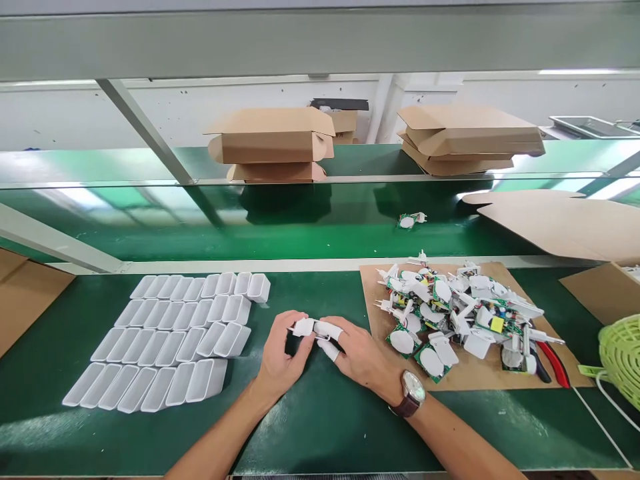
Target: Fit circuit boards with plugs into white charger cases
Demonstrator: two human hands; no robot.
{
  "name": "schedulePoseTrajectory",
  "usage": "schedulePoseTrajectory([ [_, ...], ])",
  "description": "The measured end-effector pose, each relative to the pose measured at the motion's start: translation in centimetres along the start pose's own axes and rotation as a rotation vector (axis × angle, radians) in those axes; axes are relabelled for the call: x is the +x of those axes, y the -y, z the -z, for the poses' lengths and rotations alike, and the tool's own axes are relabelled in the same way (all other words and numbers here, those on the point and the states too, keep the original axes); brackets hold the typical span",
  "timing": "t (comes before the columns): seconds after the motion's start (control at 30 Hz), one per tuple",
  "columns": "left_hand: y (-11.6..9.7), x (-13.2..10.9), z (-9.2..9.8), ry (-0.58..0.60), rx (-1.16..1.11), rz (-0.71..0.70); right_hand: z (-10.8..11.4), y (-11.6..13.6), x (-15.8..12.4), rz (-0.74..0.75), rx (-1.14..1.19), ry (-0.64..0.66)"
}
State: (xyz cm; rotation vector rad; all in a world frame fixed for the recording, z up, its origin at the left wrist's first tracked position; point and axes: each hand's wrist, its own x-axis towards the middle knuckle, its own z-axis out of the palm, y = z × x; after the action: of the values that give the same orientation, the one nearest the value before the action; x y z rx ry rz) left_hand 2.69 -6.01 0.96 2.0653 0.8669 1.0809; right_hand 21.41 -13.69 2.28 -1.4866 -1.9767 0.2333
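Near the middle of the bench, my left hand [284,352] is closed, pinching a small white plastic part [303,327] between thumb and fingers. My right hand [361,350] meets it from the other side, its fingers also closed on the part. White finger cots cover some right fingertips, and a watch [413,389] is on that wrist. The fingers hide much of the held part. To the right, a heap of circuit boards with white plastic pieces [443,290] lies on a cardboard sheet [480,381]. Rows of white open plastic housings [175,317] stand to the left.
Red-and-black-handled pliers [553,363] lie at the heap's right edge, near a green basket [623,360]. One loose board [411,220] sits on the green strip behind. Cardboard boxes [273,137] rest on the shelf at the back. A metal beam [320,43] crosses overhead.
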Motion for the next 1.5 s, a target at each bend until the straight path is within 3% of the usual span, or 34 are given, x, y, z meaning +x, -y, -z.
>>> schedulePoseTrajectory([
  [0.17, 0.3, -0.2, -0.3, 0.003, -0.107, 0.116, -0.1, -0.1, 0.2, 0.018, 0.09, -0.061],
  [0.43, 1.3, -0.3, -0.4, 0.029, -0.089, 0.154, 0.0, -0.1, 0.4, -0.015, 0.134, -0.008],
  [0.57, 1.1, -0.6, -0.7, 0.075, -0.06, 0.014, -0.7, -0.2, 0.9, -0.282, 0.677, -0.072],
  [0.67, 0.4, -0.6, -1.1, 0.04, 0.018, -0.143, -0.9, 0.1, 1.3, -0.525, 1.155, -0.034],
  [0.8, -0.6, -0.5, -1.4, -0.02, 0.079, -0.262, -0.8, 0.6, 1.4, -0.601, 1.338, -0.024],
  [0.87, -1.0, -0.1, -1.1, -0.015, 0.117, -0.3, -0.7, 0.2, 1.3, -0.571, 1.257, -0.064],
  [0.93, -1.4, 0.6, -0.4, 0.007, 0.212, -0.345, -0.4, -0.7, 1.4, -0.499, 1.025, -0.156],
  [1.07, -1.1, 3.2, 2.1, 0.036, 0.466, -0.306, 1.4, -3.5, 2.1, -0.264, 0.228, -0.34],
  [1.17, 0.3, 5.1, 4.1, 0.026, 0.599, -0.232, 2.4, -5.3, 2.9, -0.106, -0.226, -0.325],
  [1.37, 3.2, 6.7, 5.4, 0.032, 0.71, -0.281, 3.5, -6.6, 2.9, -0.097, -0.456, -0.255],
  [1.5, 3.2, 6.9, 5.5, 0.099, 0.699, -0.253, 8.4, -6.4, 4.1, -0.169, -0.616, -0.201],
])
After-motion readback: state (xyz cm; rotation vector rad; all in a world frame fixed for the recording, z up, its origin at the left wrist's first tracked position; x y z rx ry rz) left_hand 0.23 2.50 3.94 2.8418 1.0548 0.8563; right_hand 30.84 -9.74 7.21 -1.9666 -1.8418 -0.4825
